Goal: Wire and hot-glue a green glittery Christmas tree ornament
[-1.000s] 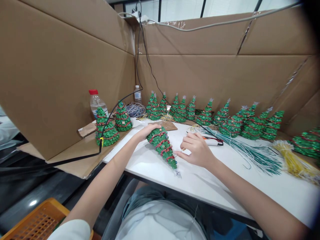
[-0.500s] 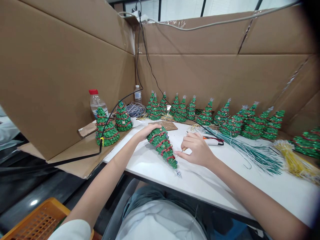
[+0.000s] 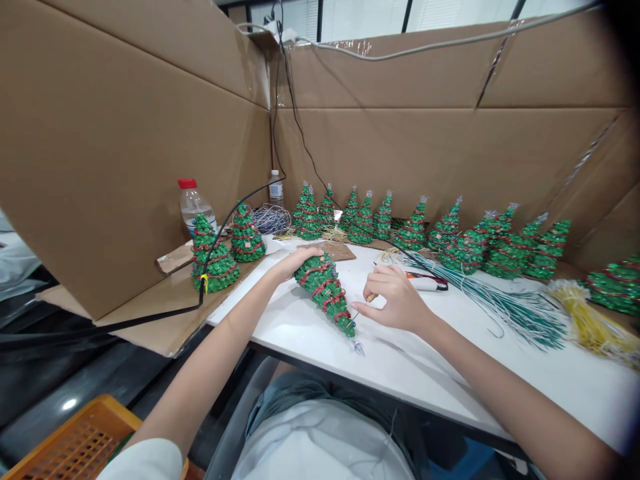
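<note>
A green beaded Christmas tree (image 3: 323,288) with red garland lies tilted over the white table, its silvery star (image 3: 358,347) pointing down toward me. My left hand (image 3: 299,261) is closed round the tree's wide base; most of its fingers are hidden behind it. Beside the tip, my right hand (image 3: 395,298) pinches a thin tool with a tan handle (image 3: 371,298). A fine shaft runs from this tool to the tree near its top. The tool's exact kind is too small to make out.
Several finished-looking trees (image 3: 411,225) line the back, two more (image 3: 213,263) stand left on cardboard. Green wires (image 3: 505,303), yellow wires (image 3: 595,320) and an orange-and-black tool (image 3: 425,281) lie right. A black cable (image 3: 235,207) crosses at left, near a red-capped bottle (image 3: 193,203).
My right hand has shifted very slightly to the right, away from the tree's tip. The left hand and the tree have stayed almost still.
</note>
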{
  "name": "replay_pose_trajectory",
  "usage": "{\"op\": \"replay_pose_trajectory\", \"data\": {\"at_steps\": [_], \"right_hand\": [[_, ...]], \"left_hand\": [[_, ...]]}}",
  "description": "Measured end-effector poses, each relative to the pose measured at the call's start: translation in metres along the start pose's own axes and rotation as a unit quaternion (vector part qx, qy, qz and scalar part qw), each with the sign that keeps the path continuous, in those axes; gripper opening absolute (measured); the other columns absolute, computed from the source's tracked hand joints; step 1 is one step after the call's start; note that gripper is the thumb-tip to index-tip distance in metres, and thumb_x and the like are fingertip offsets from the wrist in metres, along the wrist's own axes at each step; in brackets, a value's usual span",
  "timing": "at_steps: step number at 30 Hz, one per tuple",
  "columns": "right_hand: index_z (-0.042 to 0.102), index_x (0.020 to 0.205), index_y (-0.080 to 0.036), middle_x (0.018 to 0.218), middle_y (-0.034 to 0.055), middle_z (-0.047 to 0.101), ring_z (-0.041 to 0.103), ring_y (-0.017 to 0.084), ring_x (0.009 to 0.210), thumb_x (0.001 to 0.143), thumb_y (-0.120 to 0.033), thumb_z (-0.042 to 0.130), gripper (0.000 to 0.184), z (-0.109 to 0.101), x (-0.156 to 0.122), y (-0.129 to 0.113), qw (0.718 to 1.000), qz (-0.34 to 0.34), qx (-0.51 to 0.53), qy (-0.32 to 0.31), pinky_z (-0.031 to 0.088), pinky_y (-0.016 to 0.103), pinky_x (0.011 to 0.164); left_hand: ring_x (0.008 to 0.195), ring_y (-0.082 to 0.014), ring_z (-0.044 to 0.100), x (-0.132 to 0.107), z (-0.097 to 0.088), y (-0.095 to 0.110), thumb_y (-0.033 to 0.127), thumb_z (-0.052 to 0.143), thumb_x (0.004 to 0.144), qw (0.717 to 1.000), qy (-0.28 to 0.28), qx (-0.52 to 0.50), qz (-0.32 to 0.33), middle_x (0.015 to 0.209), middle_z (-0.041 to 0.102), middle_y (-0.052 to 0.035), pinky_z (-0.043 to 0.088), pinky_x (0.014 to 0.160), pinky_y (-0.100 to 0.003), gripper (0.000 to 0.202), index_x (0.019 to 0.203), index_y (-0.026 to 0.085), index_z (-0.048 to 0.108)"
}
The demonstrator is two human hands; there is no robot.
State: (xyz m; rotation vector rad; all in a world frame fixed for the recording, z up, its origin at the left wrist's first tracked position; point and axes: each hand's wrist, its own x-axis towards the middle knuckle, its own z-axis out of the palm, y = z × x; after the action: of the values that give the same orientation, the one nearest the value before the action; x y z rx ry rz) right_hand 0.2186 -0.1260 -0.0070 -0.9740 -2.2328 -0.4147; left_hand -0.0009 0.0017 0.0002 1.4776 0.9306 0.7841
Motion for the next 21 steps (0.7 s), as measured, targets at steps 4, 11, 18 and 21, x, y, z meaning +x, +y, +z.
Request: {"op": "replay_pose_trajectory", "data": {"at_steps": [4, 11, 18, 21], "right_hand": [[0.051, 0.058, -0.019, 0.059, 0.0001, 0.058, 0.045, 0.015, 0.065, 0.080, -0.039, 0.065, 0.033, 0.001, 0.000, 0.003, 1.000, 0.020, 0.001, 0.022, 0.028, 0.031, 0.066], [0.054, 0.065, -0.020, 0.066, 0.0009, 0.060, 0.049, 0.018, 0.072, 0.086, -0.038, 0.059, 0.029, -0.001, 0.001, 0.005, 0.996, 0.044, -0.014, 0.076, 0.031, 0.032, 0.071], [0.057, 0.069, -0.020, 0.069, 0.0019, 0.061, 0.049, 0.019, 0.076, 0.090, -0.034, 0.054, 0.025, -0.002, 0.002, 0.003, 0.990, 0.069, -0.059, 0.106, 0.030, 0.034, 0.069], [0.057, 0.070, -0.020, 0.071, 0.0025, 0.062, 0.048, 0.019, 0.076, 0.091, -0.033, 0.052, 0.026, -0.002, 0.002, 0.001, 0.988, 0.077, -0.076, 0.114, 0.030, 0.034, 0.069]], "left_hand": [[0.069, -0.0169, 0.064, 0.000, -0.001, 0.000, 0.041, 0.064, 0.069, 1.000, -0.002, 0.007, 0.002, 0.078, 0.072, -0.0030, 0.050, 0.070, -0.029, 0.025, 0.078, 0.018, 0.066], [0.073, -0.0176, 0.064, 0.001, -0.004, 0.002, 0.044, 0.067, 0.065, 1.000, -0.008, 0.023, 0.004, 0.082, 0.072, -0.0035, 0.049, 0.070, -0.028, 0.030, 0.078, 0.017, 0.067], [0.069, -0.0204, 0.061, 0.002, -0.010, 0.008, 0.062, 0.053, 0.071, 0.975, 0.149, 0.158, 0.044, 0.066, 0.066, -0.0055, 0.047, 0.067, -0.031, 0.047, 0.061, 0.017, 0.064], [0.080, -0.0214, 0.059, 0.000, -0.015, 0.012, 0.052, 0.058, 0.070, 0.945, 0.245, 0.198, 0.091, 0.070, 0.062, -0.0049, 0.044, 0.078, -0.031, 0.037, 0.055, 0.018, 0.059]]}}
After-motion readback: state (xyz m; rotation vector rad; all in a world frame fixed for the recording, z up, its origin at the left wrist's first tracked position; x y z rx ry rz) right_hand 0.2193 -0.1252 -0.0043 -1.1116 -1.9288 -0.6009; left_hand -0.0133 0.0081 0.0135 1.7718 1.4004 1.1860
